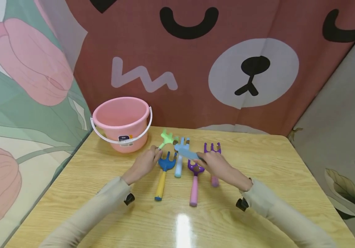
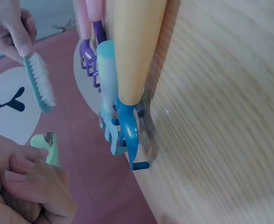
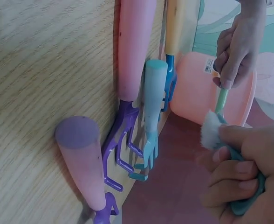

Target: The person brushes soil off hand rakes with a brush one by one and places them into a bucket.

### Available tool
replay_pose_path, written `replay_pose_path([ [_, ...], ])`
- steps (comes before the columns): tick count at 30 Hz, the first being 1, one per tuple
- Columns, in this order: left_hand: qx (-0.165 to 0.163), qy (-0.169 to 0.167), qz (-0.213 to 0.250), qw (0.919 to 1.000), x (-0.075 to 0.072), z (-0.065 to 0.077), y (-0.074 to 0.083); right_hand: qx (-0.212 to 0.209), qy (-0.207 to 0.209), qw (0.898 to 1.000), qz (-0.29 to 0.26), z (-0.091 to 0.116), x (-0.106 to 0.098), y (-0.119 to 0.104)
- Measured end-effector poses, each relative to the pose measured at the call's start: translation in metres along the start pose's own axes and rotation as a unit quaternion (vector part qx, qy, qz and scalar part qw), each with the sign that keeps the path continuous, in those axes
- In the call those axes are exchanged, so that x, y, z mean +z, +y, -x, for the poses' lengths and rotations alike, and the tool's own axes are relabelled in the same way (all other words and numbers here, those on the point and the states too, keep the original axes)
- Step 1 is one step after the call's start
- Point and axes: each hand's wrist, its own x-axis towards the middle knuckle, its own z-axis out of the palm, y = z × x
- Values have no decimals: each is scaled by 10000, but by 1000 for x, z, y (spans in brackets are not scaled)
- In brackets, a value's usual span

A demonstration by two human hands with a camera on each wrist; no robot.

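Observation:
My left hand [image 1: 144, 161] grips the handle of a light green hand rake [image 1: 166, 137], its tines raised above the table. A light blue brush [image 1: 188, 154] with white bristles [image 2: 44, 83] is held in my right hand [image 1: 217, 164], fingers curled round its handle. In the head view the brush head lies close to the green rake; I cannot tell whether they touch. Below lie a blue rake with a yellow handle [image 1: 161, 184], a light blue rake [image 1: 179, 168], and two purple rakes with pink handles [image 1: 194, 193]. Brown specks mark several tines.
A pink bucket [image 1: 128, 132] with a white handle stands at the table's back left. The wooden table [image 1: 115, 213] ends at a hanging cloth [image 1: 190, 103] with a bear print. Patterned cloths hang on both sides.

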Motion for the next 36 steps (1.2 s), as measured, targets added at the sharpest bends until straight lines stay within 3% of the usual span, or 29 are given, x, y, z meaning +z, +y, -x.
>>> replay_pose_path([
  [3, 184, 78, -153, 9997, 1, 0, 2, -32, 168, 9998, 73, -6, 1, -3],
  [8, 372, -54, 97, 9992, 7, 2, 9, -217, 443, 9985, 242, -17, 5, -4],
  [15, 93, -239, 217, 9994, 2, 0, 4, 4, 282, 9990, 338, -8, 5, 2],
  [18, -17, -165, 106, 9998, -2, -1, 0, 81, 319, 9986, 420, -4, 2, 4],
  [24, 235, 46, -172, 9996, -1, 0, 1, -141, 537, 9978, 357, -12, -2, 0],
  [29, 334, 18, -22, 9994, 2, 2, 9, -282, 378, 9985, 262, -21, 0, -3],
  [36, 232, -254, 45, 9994, -2, 1, 7, -6, -7, 9997, 223, -9, 3, 2],
])
